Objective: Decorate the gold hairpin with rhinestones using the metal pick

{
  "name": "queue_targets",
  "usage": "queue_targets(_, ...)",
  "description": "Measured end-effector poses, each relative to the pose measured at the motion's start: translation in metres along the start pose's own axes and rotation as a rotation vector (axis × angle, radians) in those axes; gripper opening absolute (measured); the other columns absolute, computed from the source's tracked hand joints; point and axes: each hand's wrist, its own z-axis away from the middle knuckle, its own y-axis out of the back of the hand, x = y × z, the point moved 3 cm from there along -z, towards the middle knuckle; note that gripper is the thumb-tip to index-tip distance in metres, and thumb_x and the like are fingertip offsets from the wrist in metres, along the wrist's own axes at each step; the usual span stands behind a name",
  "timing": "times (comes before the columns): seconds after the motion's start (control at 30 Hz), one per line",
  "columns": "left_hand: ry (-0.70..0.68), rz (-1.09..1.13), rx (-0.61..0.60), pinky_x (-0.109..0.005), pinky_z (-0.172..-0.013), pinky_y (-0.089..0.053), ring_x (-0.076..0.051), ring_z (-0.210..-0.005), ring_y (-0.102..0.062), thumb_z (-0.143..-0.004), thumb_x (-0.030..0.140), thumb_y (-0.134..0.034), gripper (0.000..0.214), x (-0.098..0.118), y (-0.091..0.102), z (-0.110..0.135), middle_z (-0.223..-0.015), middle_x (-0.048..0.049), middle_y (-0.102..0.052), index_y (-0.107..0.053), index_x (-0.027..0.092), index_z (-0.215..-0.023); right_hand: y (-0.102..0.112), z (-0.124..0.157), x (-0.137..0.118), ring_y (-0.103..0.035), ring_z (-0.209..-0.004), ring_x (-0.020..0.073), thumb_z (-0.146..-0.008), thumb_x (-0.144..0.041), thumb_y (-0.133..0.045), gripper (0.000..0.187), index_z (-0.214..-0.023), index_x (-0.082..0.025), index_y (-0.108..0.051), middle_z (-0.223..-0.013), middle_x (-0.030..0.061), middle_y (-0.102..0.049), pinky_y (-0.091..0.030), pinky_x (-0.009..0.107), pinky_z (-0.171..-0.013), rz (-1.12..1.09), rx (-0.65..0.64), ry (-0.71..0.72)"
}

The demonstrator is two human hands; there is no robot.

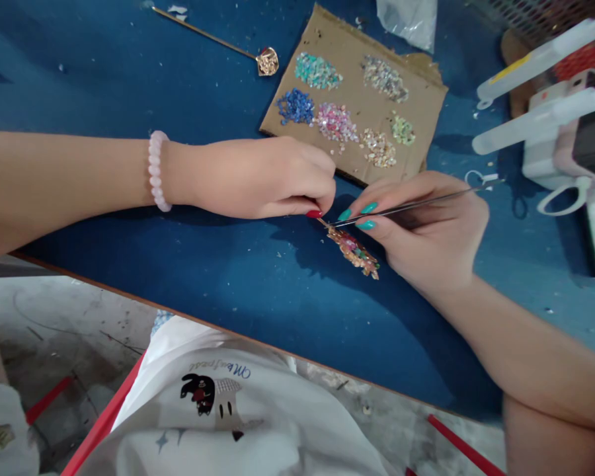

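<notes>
My left hand [282,175], a pink bead bracelet [157,170] on its wrist, pinches the thin stem of a gold ornament [352,250]. Pink, green and amber-coloured chips cover that ornament, which hangs just above the blue table [218,264]. In my right hand [426,225] is a pair of metal tweezers [416,206], held between thumb and fingers. Their tips meet the ornament near the stem end; whether a chip sits between them is too small to tell. Beyond my hands lies a cardboard sheet [347,172] with separate piles of coloured chips [336,122].
A long gold hairpin-like stick [205,41] with a cupped end lies at the far left. Two white applicator bottles [530,122] stick out at the right beside a white device [550,158]. A clear plastic bag [409,23] and a perforated basket [530,20] are at the back.
</notes>
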Motion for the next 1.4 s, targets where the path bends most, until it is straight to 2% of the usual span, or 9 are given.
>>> queue_targets(0.13,0.021,-0.025,0.004,-0.026,-0.075,-0.041,-0.018,-0.085,-0.057,-0.097,0.019,-0.038,0.025,-0.0007,0.0005,-0.0004,-0.094,-0.0055,-0.058,-0.062,0.016,-0.1,0.0001,0.0004,-0.0023,-0.067,-0.072,0.0156,-0.08,-0.035,-0.069,0.011,-0.077,-0.028,-0.06,-0.075,-0.0049,-0.065,-0.057,0.033,-0.062,0.083,0.029,0.013)
queue_targets(0.47,0.001,-0.04,0.031,-0.024,-0.073,-0.04,-0.018,-0.082,-0.057,-0.097,0.017,-0.041,0.022,0.0,0.0008,0.0003,-0.093,-0.0056,-0.059,-0.063,0.013,-0.099,0.001,0.0007,-0.0014,-0.067,-0.073,0.0158,-0.081,-0.031,-0.068,0.01,-0.076,-0.028,-0.06,-0.075,-0.0053,-0.065,-0.057,0.033,-0.064,0.104,0.059,0.002)
queue_targets(0.7,-0.024,-0.044,0.047,-0.023,-0.072,-0.04,-0.018,-0.08,-0.057,-0.096,0.015,-0.043,0.022,0.0004,0.0009,-0.0004,-0.091,-0.0069,-0.059,-0.063,0.01,-0.098,0.0025,-0.0016,0.0019,-0.066,-0.069,0.0122,-0.075,-0.012,-0.07,0.014,-0.078,-0.024,-0.064,-0.072,-0.0043,-0.069,-0.054,0.026,-0.058,0.01,0.054,0.115)
queue_targets(0.9,-0.037,-0.053,0.049,-0.023,-0.072,-0.04,-0.017,-0.081,-0.057,-0.097,0.018,-0.042,0.022,0.0001,0.0002,-0.0002,-0.091,-0.0058,-0.059,-0.064,0.011,-0.098,0.0023,-0.0008,0.0016,-0.067,-0.071,0.0113,-0.079,-0.018,-0.069,0.01,-0.079,-0.026,-0.063,-0.076,-0.0069,-0.069,-0.055,0.026,-0.059,0.026,0.046,0.063)
queue_targets(1.03,-0.04,-0.056,0.039,-0.023,-0.071,-0.04,-0.017,-0.082,-0.057,-0.097,0.018,-0.043,0.022,-0.0001,-0.0005,-0.0003,-0.091,-0.0055,-0.059,-0.064,0.011,-0.099,0.001,-0.0019,0.0001,-0.067,-0.07,0.0125,-0.078,-0.019,-0.07,0.011,-0.076,-0.026,-0.061,-0.073,-0.0066,-0.069,-0.056,0.028,-0.058,0.017,0.034,0.079)
queue_targets(1.4,-0.04,-0.079,0.023,-0.023,-0.069,-0.04,-0.016,-0.08,-0.057,-0.097,0.018,-0.044,0.021,0.0003,-0.0024,-0.0001,-0.091,-0.0046,-0.059,-0.064,0.012,-0.099,0.0,-0.0017,0.0031,-0.066,-0.07,0.0117,-0.079,-0.011,-0.066,0.015,-0.08,-0.024,-0.059,-0.07,-0.0069,-0.066,-0.057,0.028,-0.061,-0.022,-0.015,0.109)
